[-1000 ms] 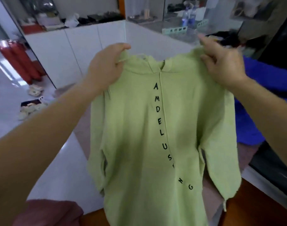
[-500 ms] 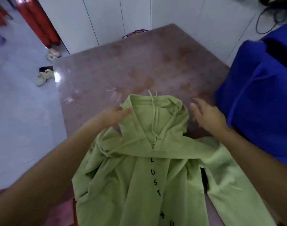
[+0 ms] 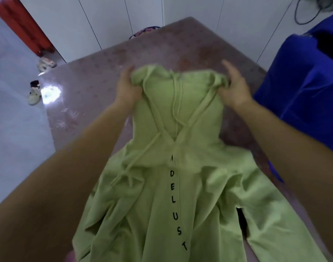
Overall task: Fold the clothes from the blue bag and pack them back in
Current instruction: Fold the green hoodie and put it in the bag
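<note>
A light green hoodie (image 3: 173, 167) with black letters down its front lies face up on the brownish table (image 3: 97, 76), hood pointing away from me. My left hand (image 3: 127, 87) grips the hood's left edge. My right hand (image 3: 234, 87) grips the hood's right edge, stretching the hood flat between them. The body and sleeves are rumpled near me. The blue bag (image 3: 303, 87) stands at the table's right side, close to my right arm.
White cabinet fronts (image 3: 124, 19) stand behind the table. To the left is pale floor with slippers (image 3: 34, 94) and a red object (image 3: 22, 23). A cable (image 3: 303, 14) hangs at the upper right.
A second ago I held the hoodie up in the air by its shoulders. It came down onto the table, and both hands have now taken hold of the hood's edges.
</note>
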Available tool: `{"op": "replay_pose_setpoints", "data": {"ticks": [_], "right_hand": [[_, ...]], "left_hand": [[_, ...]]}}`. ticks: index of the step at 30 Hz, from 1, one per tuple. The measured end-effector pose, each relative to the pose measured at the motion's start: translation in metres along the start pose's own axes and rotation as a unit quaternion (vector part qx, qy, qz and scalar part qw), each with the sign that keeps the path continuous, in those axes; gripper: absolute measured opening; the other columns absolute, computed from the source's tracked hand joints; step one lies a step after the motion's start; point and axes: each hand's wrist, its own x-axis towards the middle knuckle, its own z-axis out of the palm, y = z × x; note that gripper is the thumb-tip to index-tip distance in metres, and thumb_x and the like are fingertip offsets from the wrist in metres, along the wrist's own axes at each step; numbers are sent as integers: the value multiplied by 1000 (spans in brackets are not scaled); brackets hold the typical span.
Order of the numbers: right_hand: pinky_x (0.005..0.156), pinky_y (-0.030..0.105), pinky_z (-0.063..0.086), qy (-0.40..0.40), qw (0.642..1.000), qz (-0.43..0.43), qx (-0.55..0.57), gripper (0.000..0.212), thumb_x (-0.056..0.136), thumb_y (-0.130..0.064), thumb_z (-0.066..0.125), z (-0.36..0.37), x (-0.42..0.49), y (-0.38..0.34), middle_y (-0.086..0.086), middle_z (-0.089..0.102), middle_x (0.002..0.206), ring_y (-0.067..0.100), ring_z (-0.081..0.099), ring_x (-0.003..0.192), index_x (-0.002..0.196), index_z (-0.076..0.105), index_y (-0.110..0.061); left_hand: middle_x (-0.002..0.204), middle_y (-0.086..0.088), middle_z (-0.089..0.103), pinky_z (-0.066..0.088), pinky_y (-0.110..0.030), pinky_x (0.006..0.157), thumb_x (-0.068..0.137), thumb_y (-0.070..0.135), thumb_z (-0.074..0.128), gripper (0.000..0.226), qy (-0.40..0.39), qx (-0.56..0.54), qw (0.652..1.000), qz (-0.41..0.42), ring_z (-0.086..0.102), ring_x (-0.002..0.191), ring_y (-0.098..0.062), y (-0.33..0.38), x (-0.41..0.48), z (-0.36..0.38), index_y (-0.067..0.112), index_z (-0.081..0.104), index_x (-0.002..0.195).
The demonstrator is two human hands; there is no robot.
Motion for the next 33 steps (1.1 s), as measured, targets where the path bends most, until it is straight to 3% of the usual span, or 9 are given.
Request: {"op": "replay_pose_setpoints", "data": {"ticks": [5, 11, 14, 17, 21, 26, 28, 30, 33], "right_hand": [[111, 31, 30, -32, 998, -2, -49, 90, 84, -36, 66, -14, 36, -30, 6, 35, 149, 20, 38, 134, 151, 7, -27], [104, 37, 31, -103, 979, 0, -175, 88, 88, -33, 61, 4, -39, 20, 12, 29, 150, 28, 29, 136, 151, 0, -31], [107, 34, 28, -129, 974, 2, -187, 84, 89, -33, 60, 3, -91, 52, 9, 26, 152, 23, 25, 139, 151, 3, -29], [107, 40, 30, -111, 972, 33, -204, 80, 89, -37, 58, -12, -137, 80, 8, 24, 153, 24, 26, 139, 151, 6, -32], [98, 49, 40, -89, 951, 105, -278, 82, 85, -45, 60, -41, -190, 105, 14, 36, 145, 35, 40, 129, 149, 10, -38], [77, 46, 47, -61, 916, 178, -354, 85, 83, -38, 65, -59, -234, 114, 29, 58, 117, 45, 60, 98, 150, 15, -25], [69, 43, 50, -69, 909, 151, -382, 68, 90, -26, 57, -64, -244, 115, 26, 63, 98, 40, 63, 81, 148, 21, -22], [60, 40, 51, -63, 882, 122, -451, 56, 92, -17, 46, -76, -244, 112, 23, 62, 82, 34, 60, 65, 144, 27, -17], [56, 38, 47, -14, 863, 126, -489, 48, 94, -21, 39, -94, -233, 102, 24, 61, 81, 33, 55, 60, 141, 33, -15]], "left_hand": [[138, -14, 46, 43, -26, 90, 84, 1, 58, 78, -55, 105, 992, 45, 52, 117, -23, 50, 35, 2, 6, 14, 148], [122, -7, 46, 39, -25, 72, 85, 9, 64, 76, -170, 184, 968, 4, 54, 104, -25, -5, -26, 1, 6, 18, 145], [109, -2, 47, 43, -30, 78, 75, 30, 68, 79, -203, 208, 957, 19, 56, 102, -28, -47, -71, -17, 8, 30, 140], [121, -10, 53, 45, -41, 94, 83, 34, 67, 81, -170, 249, 952, -53, 54, 109, -30, -80, -113, -48, 12, 23, 147], [122, -10, 55, 46, -46, 93, 78, 44, 71, 85, -124, 306, 931, -156, 53, 113, -31, -112, -155, -105, 15, 28, 144], [115, -7, 58, 46, -34, 71, 71, 50, 75, 75, -209, 407, 865, -205, 56, 89, -25, -124, -198, -138, 15, 39, 126], [110, -11, 61, 45, -34, 68, 82, 39, 67, 54, -183, 428, 870, -164, 54, 81, -25, -119, -202, -146, 15, 40, 122], [107, -19, 63, 44, -39, 71, 88, 29, 59, 40, -79, 421, 897, -112, 59, 84, -34, -112, -191, -160, 15, 41, 121], [114, -21, 59, 45, -46, 79, 88, 27, 62, 47, 50, 352, 931, -78, 58, 99, -42, -109, -165, -186, 15, 40, 127]]}}
